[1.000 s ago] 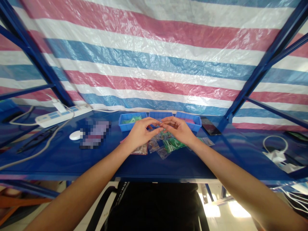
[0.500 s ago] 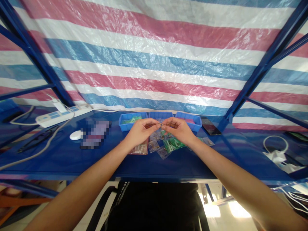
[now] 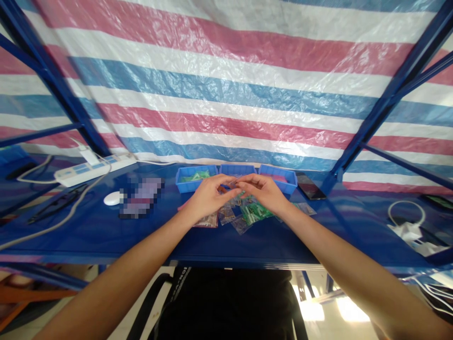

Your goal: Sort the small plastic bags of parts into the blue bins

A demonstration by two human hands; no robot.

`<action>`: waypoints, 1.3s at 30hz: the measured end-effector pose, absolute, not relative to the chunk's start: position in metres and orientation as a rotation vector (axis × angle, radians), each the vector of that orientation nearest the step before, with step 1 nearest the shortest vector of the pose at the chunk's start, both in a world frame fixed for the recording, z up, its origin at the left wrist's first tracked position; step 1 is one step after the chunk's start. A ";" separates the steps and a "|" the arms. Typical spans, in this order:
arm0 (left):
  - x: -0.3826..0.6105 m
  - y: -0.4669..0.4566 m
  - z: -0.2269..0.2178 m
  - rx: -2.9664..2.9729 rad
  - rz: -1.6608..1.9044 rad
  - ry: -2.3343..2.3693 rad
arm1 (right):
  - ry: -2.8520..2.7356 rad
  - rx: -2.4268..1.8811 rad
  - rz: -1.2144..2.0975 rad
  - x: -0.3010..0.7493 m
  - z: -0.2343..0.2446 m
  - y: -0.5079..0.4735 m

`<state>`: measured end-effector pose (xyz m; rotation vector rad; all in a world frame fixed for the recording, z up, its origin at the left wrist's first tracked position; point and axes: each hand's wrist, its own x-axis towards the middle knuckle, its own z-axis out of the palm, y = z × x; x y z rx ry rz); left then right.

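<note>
My left hand (image 3: 209, 192) and my right hand (image 3: 264, 190) meet fingertip to fingertip above the middle of the blue table. Fingers and thumbs are curled into pinches; whatever lies between them is too small and hidden to name. Under and just below the hands lie several small clear plastic bags (image 3: 241, 225) with little parts inside. A green bag (image 3: 255, 213) rests beneath my right hand, and a reddish bag (image 3: 208, 221) is partly covered by my left. Behind the hands stand a left blue bin (image 3: 180, 186) with green packets, a middle blue bin (image 3: 236, 168) and a right blue bin (image 3: 290, 188) with pink contents.
A dark phone (image 3: 310, 186) lies right of the bins. On the left are a white power strip (image 3: 101, 169), a cable, a white oval object (image 3: 112, 198) and a blurred-out item (image 3: 143, 196). A white charger with cable (image 3: 406, 229) sits far right. A striped sheet (image 3: 226, 94) hangs behind.
The fingertips have drawn closer and overlap more. A thin dark piece seen between them before is now hidden. The bags and bins stay where they were.
</note>
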<state>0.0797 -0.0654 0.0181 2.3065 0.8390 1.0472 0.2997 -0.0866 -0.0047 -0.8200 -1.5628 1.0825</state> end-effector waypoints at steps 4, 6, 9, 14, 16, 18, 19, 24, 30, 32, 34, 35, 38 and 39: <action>0.077 -0.063 0.018 2.252 1.123 0.941 | -1.513 -0.867 1.020 0.302 -0.004 -0.084; 0.076 -0.062 0.018 2.203 1.133 0.944 | -1.509 -0.895 0.956 0.305 -0.006 -0.081; 0.076 -0.061 0.016 2.153 1.111 0.890 | -1.561 -0.873 0.948 0.307 -0.007 -0.081; 0.076 -0.058 0.014 2.164 1.161 0.918 | -1.577 -0.855 1.009 0.305 -0.007 -0.082; 0.075 -0.057 0.014 2.205 1.204 0.958 | -1.500 -0.873 1.013 0.305 -0.007 -0.080; 0.074 -0.056 0.015 2.275 1.205 0.987 | -1.417 -0.894 1.030 0.307 -0.007 -0.077; 0.073 -0.056 0.015 2.325 1.176 0.999 | -1.379 -0.904 1.050 0.308 -0.008 -0.076; 0.071 -0.056 0.011 2.620 0.884 1.026 | -1.273 -0.973 1.136 0.314 -0.010 -0.071; 0.069 -0.055 0.002 2.742 0.710 0.992 | -1.469 -1.045 0.903 0.320 -0.012 -0.069; 0.068 -0.056 0.002 2.768 0.694 0.964 | -1.573 -1.088 0.762 0.320 -0.012 -0.071; 0.069 -0.057 0.003 2.803 0.675 0.893 | -1.655 -1.111 0.625 0.319 -0.011 -0.074; 0.070 -0.058 0.003 2.819 0.661 0.840 | -1.686 -1.114 0.559 0.318 -0.010 -0.076; 0.072 -0.059 0.003 2.840 0.646 0.679 | -1.762 -1.110 0.423 0.316 -0.007 -0.080; 0.073 -0.059 0.003 2.839 0.648 0.641 | -1.774 -1.109 0.404 0.315 -0.006 -0.081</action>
